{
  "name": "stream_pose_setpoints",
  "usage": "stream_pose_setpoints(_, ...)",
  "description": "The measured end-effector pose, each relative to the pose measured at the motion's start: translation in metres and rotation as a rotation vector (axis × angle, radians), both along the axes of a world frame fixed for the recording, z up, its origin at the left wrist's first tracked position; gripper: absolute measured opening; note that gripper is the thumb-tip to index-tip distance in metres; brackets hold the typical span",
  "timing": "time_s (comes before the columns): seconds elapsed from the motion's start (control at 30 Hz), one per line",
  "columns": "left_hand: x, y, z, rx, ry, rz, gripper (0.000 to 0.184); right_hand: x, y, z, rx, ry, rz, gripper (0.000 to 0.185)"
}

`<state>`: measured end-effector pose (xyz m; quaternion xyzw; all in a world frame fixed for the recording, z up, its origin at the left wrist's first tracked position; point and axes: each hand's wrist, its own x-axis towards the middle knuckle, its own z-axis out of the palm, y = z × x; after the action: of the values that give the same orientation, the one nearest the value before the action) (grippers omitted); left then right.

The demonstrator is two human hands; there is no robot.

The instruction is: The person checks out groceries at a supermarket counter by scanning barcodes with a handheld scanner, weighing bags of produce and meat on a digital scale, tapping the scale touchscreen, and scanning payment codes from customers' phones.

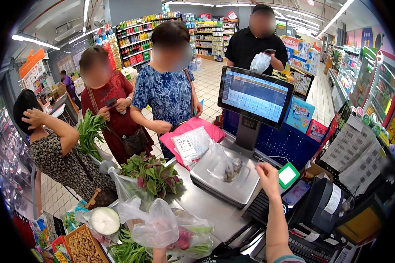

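A clear plastic bag with small dark items (232, 168) lies on the metal plate of the scale (206, 177). Just right of the plate, below the screen (255, 97), my right hand (267, 175) is raised with its fingers bent together; whether they hold anything is too small to tell. At the bottom, my left hand (159, 254) is mostly hidden under clear bags of vegetables (193, 236), one with a red-purple item inside. Leafy greens with purple leaves (151, 175) lie above these bags. A pink bag with a labelled white packet (191, 142) rests behind the scale.
Three people stand beyond the counter (186, 197) at the left, and another behind the screen holds a white bag (260, 62). Right of the scale are a green-framed device (288, 175), a receipt printer (316, 206) and a keyboard (309, 250). Peanuts (84, 246) fill a box lower left.
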<state>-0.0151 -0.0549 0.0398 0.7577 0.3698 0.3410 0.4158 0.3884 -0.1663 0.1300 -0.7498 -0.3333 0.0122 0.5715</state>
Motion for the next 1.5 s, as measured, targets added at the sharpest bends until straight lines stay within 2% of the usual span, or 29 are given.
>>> stream_pose_setpoints(0.13, 0.002, 0.001, -0.005, 0.007, 0.021, 0.012, 0.028, 0.011, 0.02, 0.028, -0.007, -0.115, -0.028, 0.014)
stream_pose_setpoints(0.2, 0.007, 0.005, -0.005, 0.014, 0.038, 0.02, 0.028, 0.02, 0.035, 0.037, 0.123, -0.202, -0.04, 0.013)
stream_pose_setpoints(0.33, 0.012, 0.008, -0.013, -0.001, 0.093, 0.041, 0.027, 0.04, 0.065, 0.052, 0.171, -0.396, -0.132, 0.009)
stream_pose_setpoints(0.5, 0.017, 0.01, -0.017, -0.03, 0.152, 0.041, 0.027, 0.057, 0.115, 0.06, -0.029, -0.735, -0.064, 0.007)
stream_pose_setpoints(0.63, 0.02, 0.014, -0.019, -0.044, 0.184, 0.042, 0.027, 0.071, 0.162, 0.082, -0.097, -0.888, -0.108, 0.018)
stream_pose_setpoints(0.7, 0.021, 0.014, -0.02, -0.053, 0.195, 0.044, 0.027, 0.079, 0.182, 0.092, -0.116, -1.116, -0.213, 0.028)
stream_pose_setpoints(0.8, 0.022, 0.016, -0.021, -0.065, 0.213, 0.043, 0.027, 0.089, 0.201, 0.097, -0.144, -1.187, -0.255, 0.034)
stream_pose_setpoints(0.97, 0.022, 0.019, -0.023, -0.077, 0.235, 0.045, 0.026, 0.09, 0.195, 0.095, -0.134, -1.191, -0.257, 0.037)
stream_pose_setpoints(1.03, 0.021, 0.019, -0.025, -0.085, 0.241, 0.044, 0.026, 0.097, 0.188, 0.092, -0.196, -1.192, -0.334, 0.057)
stream_pose_setpoints(1.07, 0.021, 0.02, -0.025, -0.083, 0.241, 0.043, 0.026, 0.099, 0.186, 0.093, -0.198, -1.192, -0.332, 0.057)
stream_pose_setpoints(1.13, 0.022, 0.019, -0.026, -0.084, 0.243, 0.042, 0.026, 0.104, 0.183, 0.096, -0.343, -1.211, -0.384, 0.07)
stream_pose_setpoints(1.17, 0.021, 0.019, -0.026, -0.086, 0.242, 0.045, 0.026, 0.098, 0.179, 0.1, -0.382, -1.127, -0.277, 0.078)
stream_pose_setpoints(1.33, 0.018, 0.015, -0.028, -0.077, 0.244, 0.047, 0.026, 0.049, 0.152, 0.101, -0.175, -1.004, -0.212, 0.075)
stream_pose_setpoints(1.4, 0.017, 0.014, -0.028, -0.073, 0.239, 0.051, 0.026, 0.042, 0.134, 0.082, -0.207, -0.557, -0.003, 0.072)
stream_pose_setpoints(1.5, 0.016, 0.012, -0.028, -0.068, 0.233, 0.052, 0.025, 0.031, 0.111, 0.044, -0.422, -0.413, 0.178, 0.069)
